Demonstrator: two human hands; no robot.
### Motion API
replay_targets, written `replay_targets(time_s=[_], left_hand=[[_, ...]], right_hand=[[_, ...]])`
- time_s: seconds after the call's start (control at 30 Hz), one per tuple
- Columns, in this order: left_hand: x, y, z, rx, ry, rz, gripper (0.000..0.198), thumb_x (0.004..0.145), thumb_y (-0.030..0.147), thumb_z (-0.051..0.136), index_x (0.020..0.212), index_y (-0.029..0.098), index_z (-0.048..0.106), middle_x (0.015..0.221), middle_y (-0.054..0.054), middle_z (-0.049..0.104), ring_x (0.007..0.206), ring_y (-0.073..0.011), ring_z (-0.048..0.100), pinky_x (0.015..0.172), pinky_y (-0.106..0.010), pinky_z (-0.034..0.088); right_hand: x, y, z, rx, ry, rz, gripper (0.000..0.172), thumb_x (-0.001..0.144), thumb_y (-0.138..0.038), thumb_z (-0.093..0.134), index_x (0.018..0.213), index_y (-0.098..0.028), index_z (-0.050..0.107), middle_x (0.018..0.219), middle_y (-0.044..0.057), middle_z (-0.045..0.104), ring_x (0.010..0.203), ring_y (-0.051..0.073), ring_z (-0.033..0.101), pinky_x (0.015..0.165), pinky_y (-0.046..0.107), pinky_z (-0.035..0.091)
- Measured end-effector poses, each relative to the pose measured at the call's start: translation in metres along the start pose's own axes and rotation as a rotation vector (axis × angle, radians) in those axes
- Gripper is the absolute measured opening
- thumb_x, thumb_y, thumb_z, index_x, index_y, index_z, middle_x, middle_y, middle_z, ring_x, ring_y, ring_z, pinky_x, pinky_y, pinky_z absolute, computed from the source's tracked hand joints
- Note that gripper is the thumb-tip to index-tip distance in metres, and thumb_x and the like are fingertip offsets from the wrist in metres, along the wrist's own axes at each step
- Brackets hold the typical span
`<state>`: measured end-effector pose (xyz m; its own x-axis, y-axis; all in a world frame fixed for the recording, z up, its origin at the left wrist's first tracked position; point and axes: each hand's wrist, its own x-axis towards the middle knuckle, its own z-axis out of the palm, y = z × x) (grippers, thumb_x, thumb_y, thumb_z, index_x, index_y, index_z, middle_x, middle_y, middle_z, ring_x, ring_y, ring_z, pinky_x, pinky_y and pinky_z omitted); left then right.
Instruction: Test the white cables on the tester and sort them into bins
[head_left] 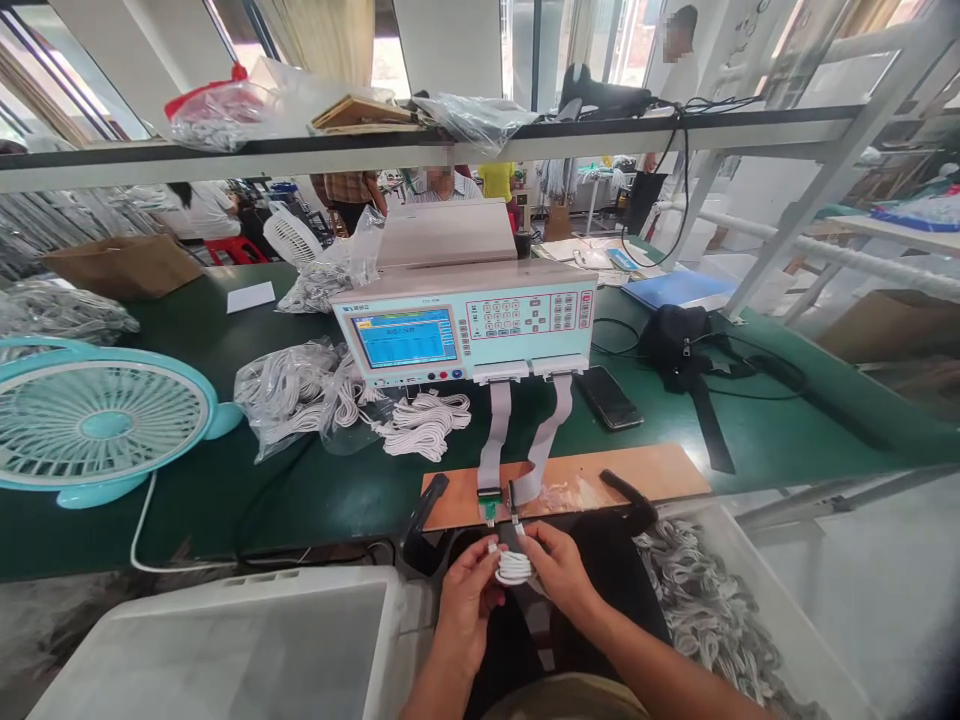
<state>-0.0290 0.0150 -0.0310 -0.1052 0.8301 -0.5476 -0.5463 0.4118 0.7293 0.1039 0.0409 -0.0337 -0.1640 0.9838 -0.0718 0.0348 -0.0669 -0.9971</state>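
A small coiled white cable (514, 568) is between my two hands at the table's front edge. My left hand (471, 582) pinches one end of it below a green connector board (490, 508). The other end is in the closed fingers of my right hand (553, 566), at the second connector (514, 500). Whether the plugs are seated is too small to tell. Two grey ribbon cables (495, 435) run from these connectors up to a tester (480, 320) with a lit blue screen.
A turquoise fan (105, 425) stands at the left. Bagged white cables (289, 390) and loose bundles (426, 425) lie left of centre. A phone (609, 398) is right of the tester. A bin of cables (712, 610) sits lower right, a white box (225, 650) lower left. People are behind the shelf.
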Motion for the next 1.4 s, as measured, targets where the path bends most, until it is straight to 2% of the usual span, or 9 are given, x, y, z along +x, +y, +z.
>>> replay_targets(time_s=[0.17, 0.23, 0.3, 0.4, 0.57, 0.77, 0.97, 1.27, 1.4], left_hand=[[0.000, 0.007, -0.001, 0.052, -0.070, 0.020, 0.035, 0.062, 0.035, 0.076, 0.088, 0.013, 0.065, 0.074, -0.001, 0.065, 0.053, -0.0069, 0.052, 0.041, -0.016, 0.039], [0.001, 0.012, -0.003, 0.191, -0.127, 0.074, 0.030, 0.068, 0.041, 0.070, 0.077, 0.013, 0.065, 0.063, 0.000, 0.060, 0.052, -0.0076, 0.050, 0.042, -0.017, 0.038], [0.004, 0.015, -0.006, 0.356, -0.188, 0.145, 0.034, 0.074, 0.046, 0.062, 0.068, 0.013, 0.062, 0.055, 0.002, 0.054, 0.051, -0.0088, 0.048, 0.042, -0.018, 0.037], [0.010, 0.019, -0.010, 0.490, -0.222, 0.218, 0.036, 0.077, 0.048, 0.056, 0.067, 0.015, 0.061, 0.055, 0.003, 0.050, 0.050, -0.0090, 0.044, 0.044, -0.019, 0.038], [0.015, 0.018, -0.011, 0.511, -0.226, 0.285, 0.030, 0.081, 0.043, 0.052, 0.081, 0.015, 0.064, 0.062, 0.002, 0.053, 0.057, -0.0100, 0.044, 0.053, -0.021, 0.038], [0.017, 0.011, -0.006, 0.503, -0.175, 0.380, 0.029, 0.081, 0.038, 0.053, 0.064, 0.015, 0.058, 0.057, 0.004, 0.045, 0.058, -0.0098, 0.039, 0.056, -0.021, 0.034], [0.018, 0.009, -0.004, 0.481, -0.128, 0.428, 0.028, 0.080, 0.036, 0.053, 0.061, 0.015, 0.056, 0.056, 0.003, 0.046, 0.059, -0.0112, 0.042, 0.057, -0.022, 0.035], [0.021, 0.009, -0.005, 0.494, -0.111, 0.462, 0.029, 0.077, 0.039, 0.054, 0.060, 0.015, 0.060, 0.059, 0.000, 0.055, 0.060, -0.0138, 0.048, 0.059, -0.024, 0.039], [0.016, 0.005, -0.002, 0.462, -0.077, 0.485, 0.031, 0.075, 0.043, 0.056, 0.066, 0.015, 0.064, 0.062, -0.001, 0.058, 0.063, -0.0154, 0.051, 0.060, -0.025, 0.040]], right_hand=[[0.003, -0.001, 0.002, 0.105, -0.029, 0.023, 0.036, 0.079, -0.049, 0.055, 0.071, -0.015, 0.059, 0.064, -0.001, 0.056, 0.059, 0.012, 0.046, 0.057, 0.023, 0.037], [0.004, -0.004, 0.003, 0.185, -0.047, 0.074, 0.037, 0.075, -0.051, 0.059, 0.067, -0.015, 0.057, 0.060, -0.001, 0.054, 0.056, 0.012, 0.045, 0.055, 0.023, 0.036], [0.003, -0.009, 0.005, 0.287, -0.068, 0.165, 0.038, 0.071, -0.052, 0.062, 0.066, -0.016, 0.056, 0.057, -0.001, 0.054, 0.053, 0.012, 0.045, 0.053, 0.024, 0.036], [0.003, -0.019, 0.009, 0.400, -0.039, 0.273, 0.037, 0.064, -0.050, 0.068, 0.064, -0.015, 0.057, 0.054, -0.002, 0.054, 0.050, 0.010, 0.043, 0.051, 0.023, 0.035], [0.003, -0.026, 0.013, 0.463, 0.004, 0.309, 0.039, 0.059, -0.050, 0.072, 0.062, -0.014, 0.058, 0.053, -0.002, 0.055, 0.049, 0.010, 0.042, 0.049, 0.022, 0.033], [0.004, -0.020, 0.014, 0.475, -0.008, 0.315, 0.039, 0.061, -0.051, 0.071, 0.066, -0.014, 0.058, 0.053, -0.002, 0.054, 0.051, 0.011, 0.045, 0.051, 0.023, 0.033], [0.003, -0.023, 0.019, 0.451, 0.044, 0.261, 0.037, 0.062, -0.049, 0.070, 0.064, -0.015, 0.057, 0.055, -0.001, 0.054, 0.053, 0.011, 0.042, 0.053, 0.023, 0.033], [0.009, -0.017, 0.007, 0.398, -0.090, 0.272, 0.033, 0.065, -0.046, 0.069, 0.065, -0.014, 0.058, 0.055, -0.002, 0.054, 0.052, 0.010, 0.040, 0.053, 0.023, 0.028], [0.007, -0.022, 0.007, 0.417, -0.095, 0.289, 0.032, 0.065, -0.046, 0.069, 0.068, -0.015, 0.060, 0.057, -0.002, 0.055, 0.054, 0.011, 0.043, 0.055, 0.024, 0.031]])
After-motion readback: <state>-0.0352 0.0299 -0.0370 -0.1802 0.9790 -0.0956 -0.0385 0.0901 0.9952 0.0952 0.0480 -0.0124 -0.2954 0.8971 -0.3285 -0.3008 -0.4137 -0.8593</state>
